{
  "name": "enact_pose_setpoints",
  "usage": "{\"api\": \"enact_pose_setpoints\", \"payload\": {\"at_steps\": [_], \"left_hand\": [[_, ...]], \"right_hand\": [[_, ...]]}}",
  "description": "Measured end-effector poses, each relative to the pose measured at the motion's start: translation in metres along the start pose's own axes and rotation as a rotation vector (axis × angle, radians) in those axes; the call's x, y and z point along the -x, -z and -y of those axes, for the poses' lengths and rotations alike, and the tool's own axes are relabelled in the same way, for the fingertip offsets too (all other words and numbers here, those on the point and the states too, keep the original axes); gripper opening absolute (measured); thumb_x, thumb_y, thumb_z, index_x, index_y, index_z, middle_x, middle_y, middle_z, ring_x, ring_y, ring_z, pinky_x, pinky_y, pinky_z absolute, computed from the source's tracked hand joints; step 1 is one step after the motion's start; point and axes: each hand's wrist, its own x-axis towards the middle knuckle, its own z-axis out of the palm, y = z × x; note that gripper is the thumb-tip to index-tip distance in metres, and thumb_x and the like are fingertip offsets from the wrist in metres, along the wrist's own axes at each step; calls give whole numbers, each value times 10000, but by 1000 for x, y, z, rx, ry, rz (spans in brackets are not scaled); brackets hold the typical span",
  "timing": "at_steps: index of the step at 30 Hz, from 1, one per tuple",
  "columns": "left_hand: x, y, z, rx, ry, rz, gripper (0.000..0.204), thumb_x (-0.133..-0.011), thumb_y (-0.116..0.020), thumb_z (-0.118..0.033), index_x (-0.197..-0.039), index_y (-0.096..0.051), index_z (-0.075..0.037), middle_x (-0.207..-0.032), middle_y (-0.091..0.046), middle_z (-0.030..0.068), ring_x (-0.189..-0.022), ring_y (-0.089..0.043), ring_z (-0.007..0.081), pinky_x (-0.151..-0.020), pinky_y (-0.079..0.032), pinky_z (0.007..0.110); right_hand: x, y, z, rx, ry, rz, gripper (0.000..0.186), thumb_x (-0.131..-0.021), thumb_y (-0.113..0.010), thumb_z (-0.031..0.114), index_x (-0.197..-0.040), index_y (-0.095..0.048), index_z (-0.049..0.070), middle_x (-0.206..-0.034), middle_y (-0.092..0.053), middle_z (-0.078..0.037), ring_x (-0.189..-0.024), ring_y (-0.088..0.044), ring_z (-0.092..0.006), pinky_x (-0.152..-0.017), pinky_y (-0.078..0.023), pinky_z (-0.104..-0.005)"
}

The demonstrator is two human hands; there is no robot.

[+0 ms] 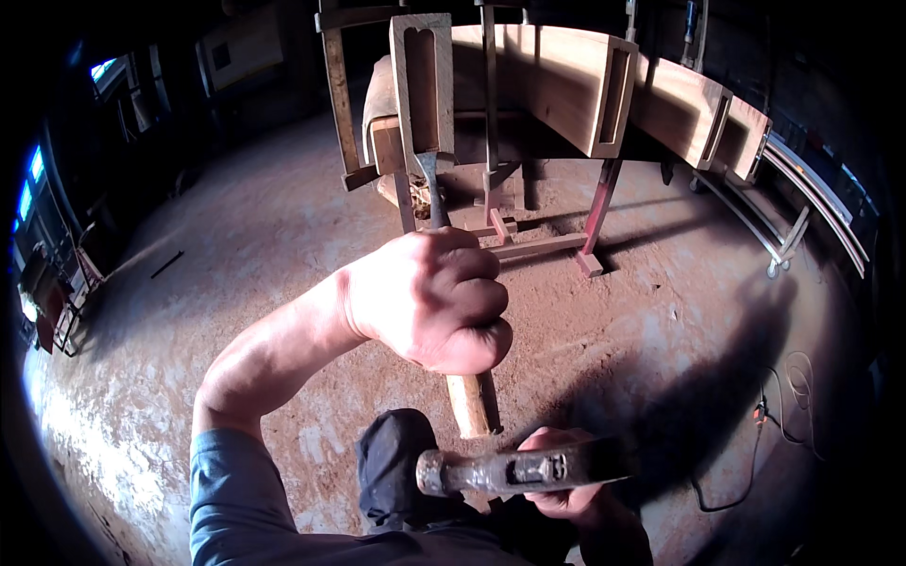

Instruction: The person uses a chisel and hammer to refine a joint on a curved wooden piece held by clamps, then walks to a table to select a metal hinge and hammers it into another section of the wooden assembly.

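Observation:
My left hand (434, 292) is closed round a chisel (471, 404) with a worn wooden handle; its metal blade reaches up to the lower end of a recessed slot in an upright wooden workpiece (408, 90). Below it, my right hand (557, 500) grips a hammer (477, 472), whose metal head is just under the chisel's handle end and hides part of that hand. Long wooden clamps (338, 99) stand at either side of the workpiece.
More slotted boards (557, 80) extend rightward on a trestle (600, 208). A wheeled metal rack (760, 226) stands at right, near a cable (797, 387) on the dusty floor (236, 245). A red folded item (52, 311) is at far left.

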Motion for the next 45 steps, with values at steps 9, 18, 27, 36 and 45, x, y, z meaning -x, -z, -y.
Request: {"api": "enact_pose_setpoints", "payload": {"at_steps": [9,18,27,36,45], "left_hand": [[-3,9,1,33,63,14,311,-555,-726,-116,-803,-540,-123,-699,-500,2,-607,-569,204,-511,-505,324],[-14,14,18,109,143,-182,255,-654,-714,-76,-836,-538,-106,-678,-534,21,-583,-579,180,-468,-501,293],[-64,65,69,563,769,-910,218,-726,-613,96,-827,-496,-57,-651,-507,38,-458,-487,123,-410,-405,257],[-77,79,91,511,879,-833,184,-810,-650,-127,-724,-492,-85,-547,-470,19,-390,-434,116,-369,-373,261],[-80,67,77,508,1001,-704,127,-780,-663,-52,-786,-536,-43,-574,-522,31,-409,-491,120,-382,-395,274]], "right_hand": [[0,6,2,-151,19,93,364,-735,-804,148,-983,-563,38,-743,-624,-84,-603,-642,-237,-527,-521,-324],[17,-10,0,35,-195,-160,301,-780,-795,139,-1018,-646,31,-902,-667,-62,-819,-662,-183,-716,-538,-318],[45,4,-1,-199,-438,-314,232,-930,-615,177,-1047,-532,-5,-719,-576,-72,-575,-527,-122,-521,-443,-271],[-20,71,33,-134,-277,-318,261,-950,-578,110,-1123,-430,-16,-824,-558,-101,-626,-565,-151,-572,-516,-273],[-121,123,53,507,4,-418,370,-927,-613,62,-1282,-515,26,-785,-544,49,-599,-445,-1,-513,-391,-171]]}}
